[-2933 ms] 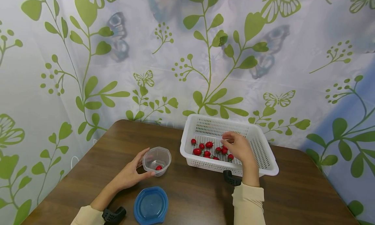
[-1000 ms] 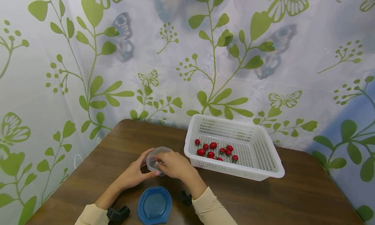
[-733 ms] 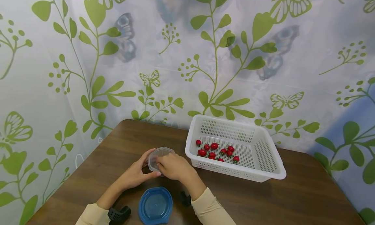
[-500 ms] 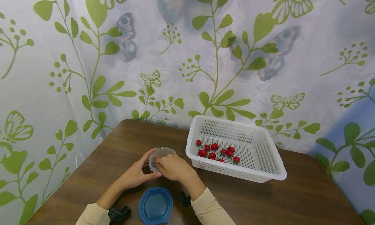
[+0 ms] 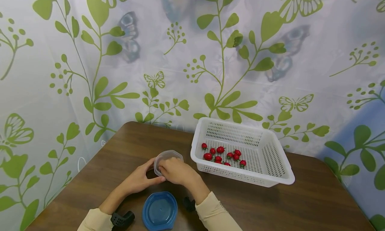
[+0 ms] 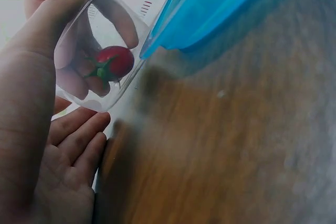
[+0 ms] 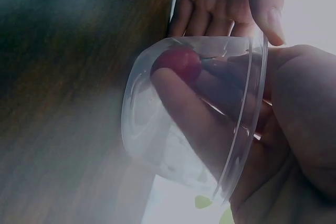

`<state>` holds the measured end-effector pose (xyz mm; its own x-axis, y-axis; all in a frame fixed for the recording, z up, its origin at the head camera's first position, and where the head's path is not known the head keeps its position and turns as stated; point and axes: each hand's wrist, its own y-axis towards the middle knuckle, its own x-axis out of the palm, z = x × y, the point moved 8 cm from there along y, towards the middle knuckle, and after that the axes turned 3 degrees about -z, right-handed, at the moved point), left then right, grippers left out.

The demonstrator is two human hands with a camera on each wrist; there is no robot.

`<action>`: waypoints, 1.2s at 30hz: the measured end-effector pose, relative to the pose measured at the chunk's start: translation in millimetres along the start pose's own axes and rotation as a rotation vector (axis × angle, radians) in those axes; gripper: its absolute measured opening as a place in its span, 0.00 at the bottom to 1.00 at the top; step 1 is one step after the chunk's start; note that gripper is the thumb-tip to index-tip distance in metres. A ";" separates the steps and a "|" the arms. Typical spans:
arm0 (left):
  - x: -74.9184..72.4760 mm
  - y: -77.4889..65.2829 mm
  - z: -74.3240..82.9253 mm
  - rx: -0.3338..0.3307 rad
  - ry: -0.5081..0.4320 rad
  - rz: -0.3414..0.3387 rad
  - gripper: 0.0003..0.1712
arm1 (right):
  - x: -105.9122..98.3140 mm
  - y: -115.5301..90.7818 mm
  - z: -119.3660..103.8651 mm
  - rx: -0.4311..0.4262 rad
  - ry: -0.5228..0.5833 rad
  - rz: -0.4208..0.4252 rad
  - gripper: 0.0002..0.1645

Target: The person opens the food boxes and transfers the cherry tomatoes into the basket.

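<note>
In the head view my left hand (image 5: 138, 180) holds a clear plastic container (image 5: 161, 156) near its rim, thumb on the near side and fingers on the far side. Its thumb (image 6: 63, 6) lies at the rim in the left wrist view. My right hand (image 5: 177, 172) reaches down into the container. Through the wall, one red cherry tomato (image 6: 117, 62) with a green calyx shows between the right hand's fingers. The right wrist view shows the same cherry tomato (image 7: 181, 64) pinched near the container's bottom. From above, the right hand hides this tomato.
Just in front of the container lies a blue lid (image 5: 159, 209) on the brown table (image 5: 300, 197). A white perforated basket (image 5: 237, 174) with several cherry tomatoes (image 5: 207, 156) stands to the right. A patterned curtain (image 5: 168, 64) hangs behind the table.
My right hand has moved left from above the basket into the container, where the cherry tomato lay. The container now leans slightly more. My left hand stays at its side.
</note>
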<state>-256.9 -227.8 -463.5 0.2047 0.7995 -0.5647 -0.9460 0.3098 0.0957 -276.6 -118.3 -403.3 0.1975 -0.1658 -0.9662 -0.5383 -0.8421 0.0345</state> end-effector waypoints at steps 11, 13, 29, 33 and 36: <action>0.6 -0.1 -2.9 -0.019 -0.010 0.007 0.49 | -9.0 -1.5 6.5 -0.026 0.195 0.061 0.09; 0.4 0.0 -2.9 -0.021 -0.015 0.010 0.48 | -11.6 -2.5 7.2 -0.021 0.201 0.071 0.09; 0.1 -0.6 -5.2 -0.041 -0.022 0.019 0.49 | -54.3 -21.6 9.7 0.013 0.206 0.203 0.15; -0.4 -0.1 -4.2 -0.038 -0.019 0.024 0.49 | -69.8 -31.3 15.8 0.032 0.223 0.259 0.16; -1.1 0.5 -3.6 -0.031 -0.008 0.032 0.48 | -80.8 -39.7 23.3 0.046 0.240 0.307 0.16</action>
<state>-258.5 -230.4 -465.8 0.1757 0.8129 -0.5553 -0.9595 0.2677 0.0883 -290.3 -59.5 -332.5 0.2042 -0.5265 -0.8253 -0.6371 -0.7116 0.2963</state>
